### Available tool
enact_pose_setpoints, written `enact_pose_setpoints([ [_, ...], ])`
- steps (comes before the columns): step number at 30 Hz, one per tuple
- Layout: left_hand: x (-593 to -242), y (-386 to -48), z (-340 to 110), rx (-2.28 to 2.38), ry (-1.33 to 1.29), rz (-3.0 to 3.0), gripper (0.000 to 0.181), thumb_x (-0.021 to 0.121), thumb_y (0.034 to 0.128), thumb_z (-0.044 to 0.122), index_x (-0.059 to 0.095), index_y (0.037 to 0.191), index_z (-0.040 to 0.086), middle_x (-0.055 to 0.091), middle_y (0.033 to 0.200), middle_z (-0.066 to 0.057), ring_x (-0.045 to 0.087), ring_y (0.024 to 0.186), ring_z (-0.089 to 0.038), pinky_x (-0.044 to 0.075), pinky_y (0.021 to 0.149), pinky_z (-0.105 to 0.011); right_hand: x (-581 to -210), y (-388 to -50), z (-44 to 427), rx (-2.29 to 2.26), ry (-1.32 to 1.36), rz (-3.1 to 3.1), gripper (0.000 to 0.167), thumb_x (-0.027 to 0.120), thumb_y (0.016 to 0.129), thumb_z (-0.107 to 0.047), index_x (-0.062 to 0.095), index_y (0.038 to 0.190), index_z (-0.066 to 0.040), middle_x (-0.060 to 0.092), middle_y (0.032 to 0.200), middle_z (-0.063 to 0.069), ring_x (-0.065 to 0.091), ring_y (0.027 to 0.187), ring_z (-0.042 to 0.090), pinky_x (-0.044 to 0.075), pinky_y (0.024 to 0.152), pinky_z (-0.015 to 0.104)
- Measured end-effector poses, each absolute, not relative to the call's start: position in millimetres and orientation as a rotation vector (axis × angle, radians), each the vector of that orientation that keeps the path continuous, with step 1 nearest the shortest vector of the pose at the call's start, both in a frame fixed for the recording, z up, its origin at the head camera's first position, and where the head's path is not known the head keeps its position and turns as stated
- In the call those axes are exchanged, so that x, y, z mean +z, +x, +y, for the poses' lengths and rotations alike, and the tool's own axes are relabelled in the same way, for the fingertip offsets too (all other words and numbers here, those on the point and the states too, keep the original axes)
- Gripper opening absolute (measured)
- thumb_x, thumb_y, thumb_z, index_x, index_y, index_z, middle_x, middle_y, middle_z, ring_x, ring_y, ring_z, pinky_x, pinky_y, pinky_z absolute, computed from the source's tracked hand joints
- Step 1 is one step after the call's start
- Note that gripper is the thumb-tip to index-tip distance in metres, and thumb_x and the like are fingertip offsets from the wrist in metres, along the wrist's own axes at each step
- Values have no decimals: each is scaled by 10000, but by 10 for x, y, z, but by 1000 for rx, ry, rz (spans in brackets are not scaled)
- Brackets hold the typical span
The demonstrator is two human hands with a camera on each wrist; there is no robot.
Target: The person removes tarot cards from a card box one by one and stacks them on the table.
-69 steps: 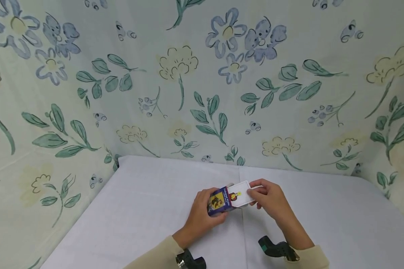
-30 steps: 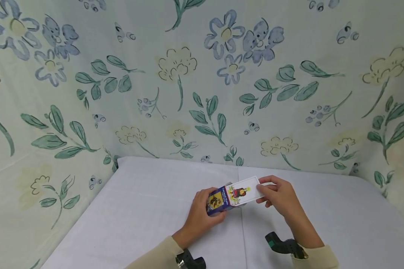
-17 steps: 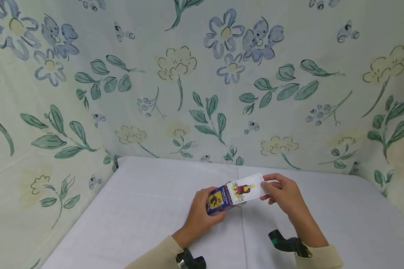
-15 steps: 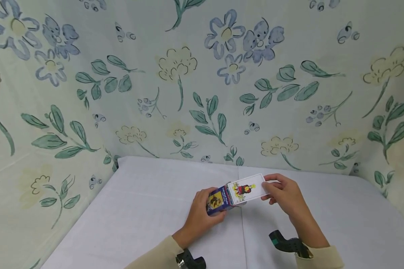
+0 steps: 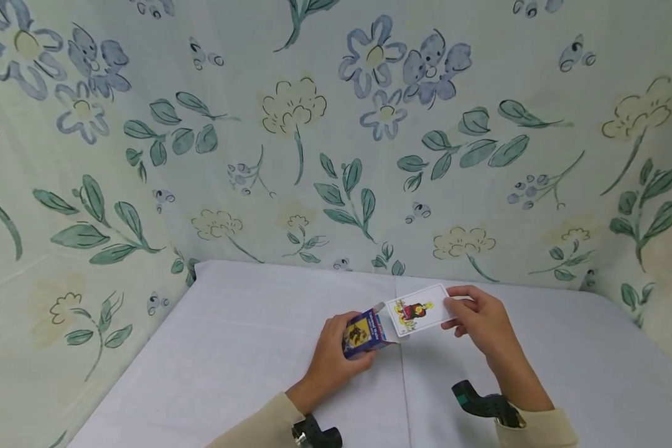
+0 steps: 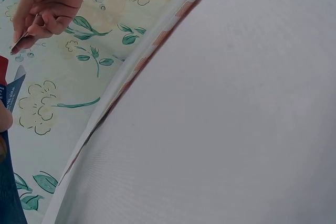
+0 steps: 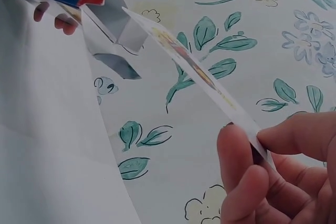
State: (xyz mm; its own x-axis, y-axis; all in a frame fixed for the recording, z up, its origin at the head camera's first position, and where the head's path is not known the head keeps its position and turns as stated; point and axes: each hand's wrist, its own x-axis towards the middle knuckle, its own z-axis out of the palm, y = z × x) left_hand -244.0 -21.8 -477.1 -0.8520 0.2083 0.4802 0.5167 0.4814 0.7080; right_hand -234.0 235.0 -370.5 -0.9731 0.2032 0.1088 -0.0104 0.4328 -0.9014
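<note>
My left hand (image 5: 331,356) grips a small blue card box (image 5: 364,334) with a yellow picture, tilted above the table. The box's end flaps stand open toward the right, and the right wrist view shows its grey inside (image 7: 113,22). My right hand (image 5: 484,320) pinches the right end of a white-bordered card (image 5: 419,310) with a red and yellow figure. The card's left end is just outside the box mouth. Seen edge-on in the right wrist view, the card (image 7: 202,74) looks thin; whether it is one card or several, I cannot tell.
A white cloth (image 5: 229,348) covers the table under both hands. Behind and at the sides hangs a floral curtain (image 5: 291,205). Black camera mounts sit on both wrists.
My right hand has moved right and slightly up, drawing the card out of the box until its left end came clear. My left hand and the box have stayed nearly in place.
</note>
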Motion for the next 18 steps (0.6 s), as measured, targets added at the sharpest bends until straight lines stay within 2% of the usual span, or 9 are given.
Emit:
enact_pose_setpoints([
  [18,-4761,-2435,-219,-1310,-607,-2397,710,798,762,340,455,1362,176,534,1225,52,457,1042,-100,455,859,-301,-3672,-2335,2433,1636,-214,-2453,377,540,981,-273,518,1292,-61,666,1140,197,699,704,267,556,638,318],
])
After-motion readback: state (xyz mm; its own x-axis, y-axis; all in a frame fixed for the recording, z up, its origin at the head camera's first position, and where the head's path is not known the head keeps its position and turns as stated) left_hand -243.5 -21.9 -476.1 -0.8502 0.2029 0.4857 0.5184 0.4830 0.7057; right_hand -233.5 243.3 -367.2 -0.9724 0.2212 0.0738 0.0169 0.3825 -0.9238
